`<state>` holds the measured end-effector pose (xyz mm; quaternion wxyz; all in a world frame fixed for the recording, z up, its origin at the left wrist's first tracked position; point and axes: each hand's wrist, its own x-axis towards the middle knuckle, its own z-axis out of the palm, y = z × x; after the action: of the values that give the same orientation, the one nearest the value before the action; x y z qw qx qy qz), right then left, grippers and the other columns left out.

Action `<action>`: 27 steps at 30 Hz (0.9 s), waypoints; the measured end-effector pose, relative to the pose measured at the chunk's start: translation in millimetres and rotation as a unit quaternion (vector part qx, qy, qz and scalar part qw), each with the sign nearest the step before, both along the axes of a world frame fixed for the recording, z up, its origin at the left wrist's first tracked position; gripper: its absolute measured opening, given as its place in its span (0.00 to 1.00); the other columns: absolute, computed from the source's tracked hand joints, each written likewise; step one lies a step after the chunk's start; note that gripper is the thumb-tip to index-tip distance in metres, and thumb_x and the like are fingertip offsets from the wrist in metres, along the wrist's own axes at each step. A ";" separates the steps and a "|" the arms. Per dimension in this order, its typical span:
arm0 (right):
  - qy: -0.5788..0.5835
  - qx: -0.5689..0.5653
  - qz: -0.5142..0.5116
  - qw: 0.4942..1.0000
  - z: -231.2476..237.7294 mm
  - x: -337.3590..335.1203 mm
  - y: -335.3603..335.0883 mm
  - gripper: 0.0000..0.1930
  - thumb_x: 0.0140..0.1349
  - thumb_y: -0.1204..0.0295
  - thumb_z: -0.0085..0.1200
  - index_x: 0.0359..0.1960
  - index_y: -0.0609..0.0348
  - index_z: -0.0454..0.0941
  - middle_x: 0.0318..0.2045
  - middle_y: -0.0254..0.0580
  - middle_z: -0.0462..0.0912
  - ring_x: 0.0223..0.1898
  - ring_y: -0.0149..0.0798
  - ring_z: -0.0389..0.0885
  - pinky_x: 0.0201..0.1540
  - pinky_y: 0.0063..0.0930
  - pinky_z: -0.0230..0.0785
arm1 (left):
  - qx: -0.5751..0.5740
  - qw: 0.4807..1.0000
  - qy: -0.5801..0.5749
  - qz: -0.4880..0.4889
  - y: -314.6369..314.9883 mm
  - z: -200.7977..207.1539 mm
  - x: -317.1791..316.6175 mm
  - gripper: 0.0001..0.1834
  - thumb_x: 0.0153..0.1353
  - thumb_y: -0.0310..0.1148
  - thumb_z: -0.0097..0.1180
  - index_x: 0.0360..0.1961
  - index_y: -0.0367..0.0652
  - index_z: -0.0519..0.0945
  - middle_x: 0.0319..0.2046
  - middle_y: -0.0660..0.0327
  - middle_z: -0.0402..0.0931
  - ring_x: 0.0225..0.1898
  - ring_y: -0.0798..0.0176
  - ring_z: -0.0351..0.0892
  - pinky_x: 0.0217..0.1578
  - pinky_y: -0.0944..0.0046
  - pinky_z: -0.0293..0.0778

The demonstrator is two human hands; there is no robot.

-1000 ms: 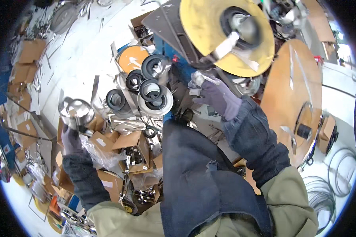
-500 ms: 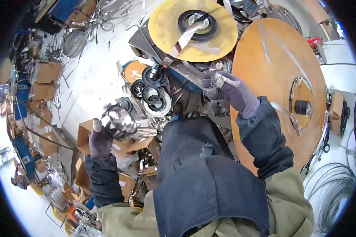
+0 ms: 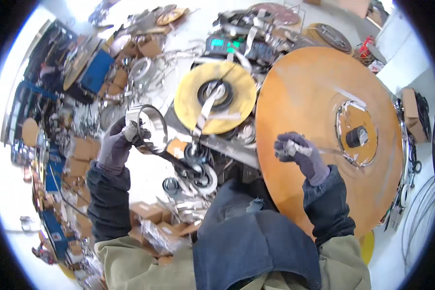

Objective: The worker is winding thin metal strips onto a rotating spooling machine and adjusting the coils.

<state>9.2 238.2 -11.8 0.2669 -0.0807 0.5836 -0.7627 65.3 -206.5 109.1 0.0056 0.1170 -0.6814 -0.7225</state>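
My left hand, in a grey glove with pale finger ends, grips a shiny coil of metal strip. The coil is held up at an angle, left of the yellow disc. In front of the large orange disc is my right hand, also gloved, its fingers curled in. Pale material shows at those fingers; whether it is held or part of the glove I cannot tell. A metal strip lies across the yellow disc's dark hub. Black rings and a pale ring lie below it.
Cardboard boxes and clear plastic sit at lower left. Scrap metal strips are heaped beside them. A control unit with green displays stands behind the yellow disc. Coiled wire lies at right.
The view has shifted, showing more of the far side. My left hand has risen with the metal coil, now upright and nearer the yellow disc. My right hand is lower, before the orange disc.
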 end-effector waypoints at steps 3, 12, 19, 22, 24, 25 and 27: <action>-0.076 -0.021 -0.070 0.994 2.0 -2.5 24.8 0.23 0.59 0.60 0.53 0.52 0.62 0.69 0.44 0.41 0.77 0.45 0.38 0.76 0.47 0.33 0.70 | -0.022 0.997 0.026 -0.076 2.3 37.0 -67.2 0.22 0.58 0.31 0.55 0.51 0.33 0.70 0.37 0.54 0.77 0.36 0.58 0.80 0.39 0.61 0.77; -0.104 -0.027 -0.241 0.965 -5.8 -34.2 27.3 0.20 0.59 0.62 0.55 0.49 0.63 0.71 0.40 0.40 0.78 0.40 0.38 0.78 0.43 0.33 0.72 | -0.275 0.932 0.149 -0.181 21.5 64.1 -360.8 0.15 0.56 0.23 0.48 0.46 0.36 0.75 0.35 0.65 0.78 0.32 0.73 0.75 0.33 0.73 0.70; -0.141 -0.019 -0.292 0.946 -1.9 -72.1 -11.6 0.20 0.60 0.63 0.54 0.49 0.63 0.71 0.40 0.41 0.78 0.40 0.37 0.78 0.43 0.31 0.72 | -0.518 0.779 0.284 -0.210 111.4 -19.9 -529.5 0.14 0.54 0.38 0.51 0.39 0.42 0.78 0.32 0.48 0.78 0.37 0.47 0.78 0.39 0.53 0.71; -0.145 0.018 -0.317 0.937 3.9 -83.5 -23.7 0.22 0.59 0.60 0.55 0.50 0.63 0.71 0.40 0.41 0.78 0.40 0.38 0.78 0.43 0.31 0.72 | -0.646 0.646 0.325 -0.244 148.4 -53.9 -553.4 0.15 0.53 0.33 0.49 0.42 0.41 0.77 0.39 0.50 0.77 0.43 0.49 0.76 0.45 0.54 0.70; -0.139 0.032 -0.324 0.935 2.5 -87.8 -29.2 0.22 0.59 0.60 0.54 0.50 0.63 0.71 0.40 0.41 0.78 0.40 0.38 0.79 0.43 0.31 0.72 | -0.676 0.614 0.304 -0.271 155.1 -76.3 -564.9 0.15 0.53 0.32 0.49 0.43 0.41 0.76 0.43 0.51 0.76 0.46 0.51 0.75 0.47 0.55 0.69; -0.132 0.040 -0.325 0.935 1.6 -89.5 -30.6 0.23 0.60 0.59 0.54 0.50 0.63 0.71 0.40 0.41 0.78 0.40 0.38 0.79 0.43 0.31 0.72 | -0.685 0.597 0.281 -0.309 155.2 -87.3 -570.5 0.16 0.53 0.33 0.51 0.44 0.44 0.76 0.44 0.52 0.75 0.48 0.51 0.73 0.51 0.56 0.66; -0.137 0.034 -0.327 0.934 -3.1 -91.1 -35.5 0.22 0.60 0.59 0.54 0.50 0.63 0.71 0.40 0.41 0.78 0.40 0.38 0.78 0.43 0.31 0.72 | -0.693 0.577 0.256 -0.350 148.4 -104.5 -580.8 0.17 0.53 0.35 0.53 0.46 0.47 0.76 0.45 0.52 0.73 0.50 0.50 0.70 0.54 0.56 0.64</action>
<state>-81.9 202.6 -14.9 0.0828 0.2289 0.5607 -0.7914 -515.5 -58.0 4.5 0.0057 -0.3594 -0.9329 0.0233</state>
